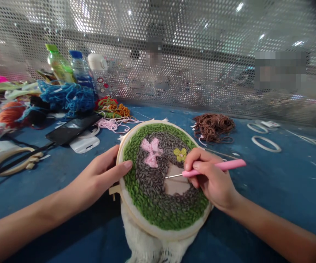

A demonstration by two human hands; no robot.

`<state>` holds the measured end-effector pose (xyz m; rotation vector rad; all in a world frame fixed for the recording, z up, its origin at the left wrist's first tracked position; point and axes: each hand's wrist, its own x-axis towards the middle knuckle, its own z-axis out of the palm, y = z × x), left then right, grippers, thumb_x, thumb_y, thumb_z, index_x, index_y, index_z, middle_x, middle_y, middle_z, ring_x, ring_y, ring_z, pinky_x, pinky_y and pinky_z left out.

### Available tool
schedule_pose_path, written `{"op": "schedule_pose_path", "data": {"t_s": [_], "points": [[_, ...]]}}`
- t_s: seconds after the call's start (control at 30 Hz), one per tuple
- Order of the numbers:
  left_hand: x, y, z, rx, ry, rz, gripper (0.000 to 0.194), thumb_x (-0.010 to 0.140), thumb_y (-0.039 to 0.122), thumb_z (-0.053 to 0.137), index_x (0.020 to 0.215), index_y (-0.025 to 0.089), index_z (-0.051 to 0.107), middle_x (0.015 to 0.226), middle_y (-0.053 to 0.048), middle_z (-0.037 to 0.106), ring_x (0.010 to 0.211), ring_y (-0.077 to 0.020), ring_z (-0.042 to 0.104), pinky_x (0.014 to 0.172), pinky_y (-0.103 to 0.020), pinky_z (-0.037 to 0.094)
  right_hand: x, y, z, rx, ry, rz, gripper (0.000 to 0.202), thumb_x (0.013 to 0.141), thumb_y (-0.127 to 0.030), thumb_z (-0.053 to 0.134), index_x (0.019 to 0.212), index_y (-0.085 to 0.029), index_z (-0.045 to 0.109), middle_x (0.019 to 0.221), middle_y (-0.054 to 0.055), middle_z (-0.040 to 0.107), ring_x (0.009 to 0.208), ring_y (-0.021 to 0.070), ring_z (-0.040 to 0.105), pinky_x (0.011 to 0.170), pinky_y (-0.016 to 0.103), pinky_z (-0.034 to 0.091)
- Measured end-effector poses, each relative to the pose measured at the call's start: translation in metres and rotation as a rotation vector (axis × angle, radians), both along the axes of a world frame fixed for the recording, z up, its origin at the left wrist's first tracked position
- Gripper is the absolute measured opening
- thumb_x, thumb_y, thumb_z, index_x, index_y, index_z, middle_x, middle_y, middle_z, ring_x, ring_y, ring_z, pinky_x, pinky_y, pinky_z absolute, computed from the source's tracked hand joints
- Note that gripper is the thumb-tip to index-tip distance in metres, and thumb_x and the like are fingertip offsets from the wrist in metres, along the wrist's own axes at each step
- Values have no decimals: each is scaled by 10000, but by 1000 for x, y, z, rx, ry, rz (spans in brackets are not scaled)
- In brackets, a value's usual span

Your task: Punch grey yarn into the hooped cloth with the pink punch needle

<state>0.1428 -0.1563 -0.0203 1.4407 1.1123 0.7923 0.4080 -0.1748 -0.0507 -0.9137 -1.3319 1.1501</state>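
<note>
Fronting blue table (270,190), perforated metal screen (201,54).

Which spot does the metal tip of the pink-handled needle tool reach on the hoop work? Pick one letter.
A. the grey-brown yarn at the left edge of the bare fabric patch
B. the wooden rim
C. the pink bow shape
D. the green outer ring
A: the right hand holds the pink-handled tool with its tip at the grey-brown yarn, beside the bare patch, while the left hand grips the hoop.
</note>
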Motion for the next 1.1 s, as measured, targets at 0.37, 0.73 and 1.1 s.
{"op": "schedule_pose_path", "data": {"t_s": [0.37, 0.73, 1.1], "points": [[5, -10, 2, -52, -112, 32, 589, 813, 438, 740, 1353, 262, 582, 1225, -11, 744, 1116, -299, 662, 847, -271, 586, -14, -3, 11, 232, -579, 189, 135, 852, -162, 506, 779, -193, 615, 674, -8, 616, 567, 106, 539, 553, 228, 427], [2, -11, 2, -174, -85, 72, 541, 758, 412, 788, 1263, 281, 648, 1116, -18, 784, 1149, -358, 662, 871, -356, 612, 5, -2, 3, -123, 32, 51, 200, 857, -184, 482, 688, -192, 588, 567, -43, 529, 412, 63, 429, 407, 180, 312], [6, -18, -2, -227, -129, 72, 696, 774, 403, 770, 1400, 261, 501, 1248, -43, 732, 1197, -374, 625, 822, -339, 607, -10, -9, 14, 296, -642, 196, 114, 928, -182, 486, 903, -207, 595, 744, 2, 651, 638, 126, 595, 617, 241, 452]]}}
